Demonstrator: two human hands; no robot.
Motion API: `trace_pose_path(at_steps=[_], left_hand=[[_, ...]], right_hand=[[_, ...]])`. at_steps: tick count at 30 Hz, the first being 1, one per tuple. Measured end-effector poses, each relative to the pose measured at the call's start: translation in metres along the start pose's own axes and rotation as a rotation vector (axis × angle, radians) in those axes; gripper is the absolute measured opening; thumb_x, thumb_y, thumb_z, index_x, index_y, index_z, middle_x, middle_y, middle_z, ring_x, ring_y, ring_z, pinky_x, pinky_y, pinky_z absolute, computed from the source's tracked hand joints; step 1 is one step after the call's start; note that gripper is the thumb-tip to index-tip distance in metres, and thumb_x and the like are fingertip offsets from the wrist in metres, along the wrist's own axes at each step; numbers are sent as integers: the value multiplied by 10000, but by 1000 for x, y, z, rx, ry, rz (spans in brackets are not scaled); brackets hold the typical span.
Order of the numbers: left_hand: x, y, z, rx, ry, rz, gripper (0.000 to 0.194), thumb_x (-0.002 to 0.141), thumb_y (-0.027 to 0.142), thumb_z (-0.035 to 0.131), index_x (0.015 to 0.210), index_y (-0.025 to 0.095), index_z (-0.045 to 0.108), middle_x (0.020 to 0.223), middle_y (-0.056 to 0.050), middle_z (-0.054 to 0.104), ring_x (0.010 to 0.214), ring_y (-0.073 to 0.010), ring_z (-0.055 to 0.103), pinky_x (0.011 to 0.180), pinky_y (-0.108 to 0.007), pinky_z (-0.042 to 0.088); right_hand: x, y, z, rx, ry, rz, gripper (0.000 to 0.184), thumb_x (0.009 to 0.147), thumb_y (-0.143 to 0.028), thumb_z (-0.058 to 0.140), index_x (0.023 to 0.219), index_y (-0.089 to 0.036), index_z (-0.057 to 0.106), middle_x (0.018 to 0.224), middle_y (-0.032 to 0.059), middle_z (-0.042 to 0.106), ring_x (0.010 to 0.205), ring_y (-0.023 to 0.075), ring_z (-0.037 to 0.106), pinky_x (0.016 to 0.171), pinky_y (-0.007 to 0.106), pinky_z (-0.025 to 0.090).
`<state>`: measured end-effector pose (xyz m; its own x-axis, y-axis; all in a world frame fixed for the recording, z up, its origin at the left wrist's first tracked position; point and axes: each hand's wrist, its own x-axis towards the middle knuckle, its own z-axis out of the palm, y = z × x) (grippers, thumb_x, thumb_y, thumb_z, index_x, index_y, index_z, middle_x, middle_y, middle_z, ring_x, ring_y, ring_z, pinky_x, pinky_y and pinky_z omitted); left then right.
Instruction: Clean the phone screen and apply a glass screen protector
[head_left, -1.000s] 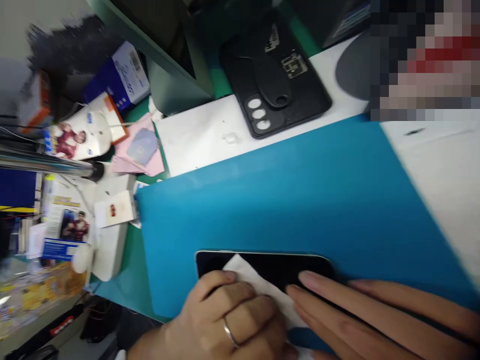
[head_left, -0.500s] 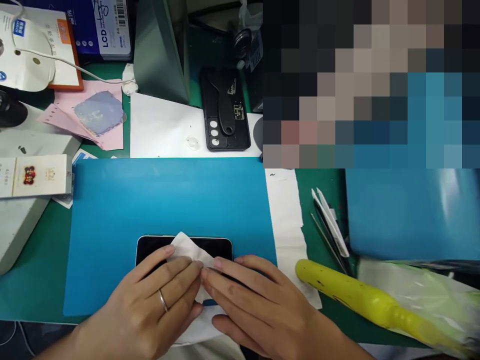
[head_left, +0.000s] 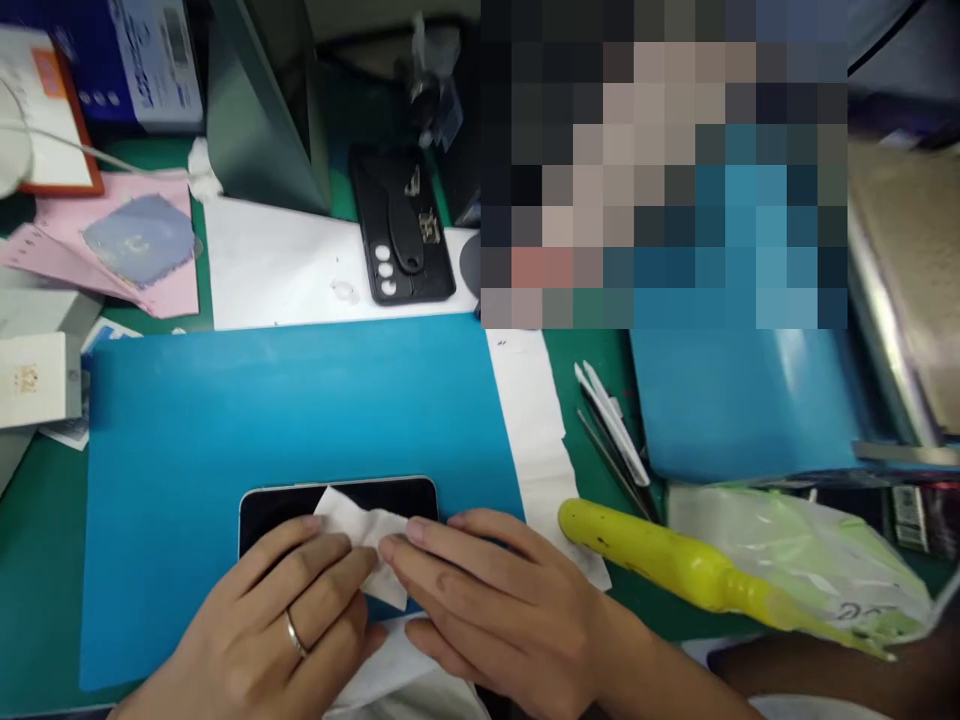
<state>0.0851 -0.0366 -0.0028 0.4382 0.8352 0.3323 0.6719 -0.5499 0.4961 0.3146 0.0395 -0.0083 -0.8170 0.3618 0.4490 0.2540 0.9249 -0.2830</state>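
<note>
A smartphone [head_left: 409,492] with a black screen lies face up near the front edge of the blue mat [head_left: 300,400]. Across its middle is a crumpled white wipe [head_left: 358,515]. My left hand [head_left: 281,610], with a ring on one finger, has its fingertips closed on the wipe's left part. From the other side, my right hand [head_left: 499,610] bends over the phone, its fingers together and their tips on the wipe. The fingertips of both hands nearly meet. Most of the phone's lower half is hidden under the hands. White cloth or paper [head_left: 390,660] shows below them.
A yellow bottle-like tool [head_left: 645,550] lies right of my right hand, beside a plastic bag [head_left: 795,560]. Tweezers and white-tipped tools [head_left: 611,425] rest beyond it. A black phone case [head_left: 405,225] lies behind the mat. Small boxes [head_left: 41,380] stand left. A pixelated block covers the upper right.
The view has swung rightward, so most things sit farther left in the picture. Both hands remain on the wipe over the phone, with only a slight shift of the fingers.
</note>
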Motion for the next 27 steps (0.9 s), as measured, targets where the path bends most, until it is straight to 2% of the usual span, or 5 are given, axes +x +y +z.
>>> trace_pose_path(at_steps=[8,15,18,23,27], left_hand=[[1,-3,-3,-10,-125,24,359,1100,137,395,1080,137,754,1176,-73,770,1231,-219,603,1242,-433,307],[3,-6,-7,10,-85,100,267,1039,18,490,1133,79,733,1048,-99,762,1083,-215,622,1087,-433,430],[1,-6,-7,48,-99,75,307,989,-35,560,1235,77,705,1022,-94,741,1012,-202,621,1014,-433,462],[4,-7,-7,94,-51,75,253,934,-32,657,1145,93,719,939,-76,691,886,-185,592,885,-403,503],[9,-6,-5,176,-102,130,260,921,45,722,1176,91,704,1025,-106,682,958,-221,586,886,-406,510]], right_hand=[[2,7,0,-20,27,-19,174,961,-275,674,1016,-180,809,1243,29,773,1230,184,622,898,312,555],[2,12,1,-52,122,-51,178,962,-252,675,1055,-157,792,1225,46,778,1201,198,648,893,317,571],[1,14,-2,-44,164,31,197,1008,-194,592,1055,-130,772,1187,67,787,1163,208,676,885,337,588],[0,20,-5,-72,264,187,159,970,-122,634,1085,-83,736,1132,106,794,1095,256,707,854,388,619],[-3,21,-6,-82,258,224,197,958,-101,650,1140,-78,719,1180,114,784,1116,266,702,872,399,621]])
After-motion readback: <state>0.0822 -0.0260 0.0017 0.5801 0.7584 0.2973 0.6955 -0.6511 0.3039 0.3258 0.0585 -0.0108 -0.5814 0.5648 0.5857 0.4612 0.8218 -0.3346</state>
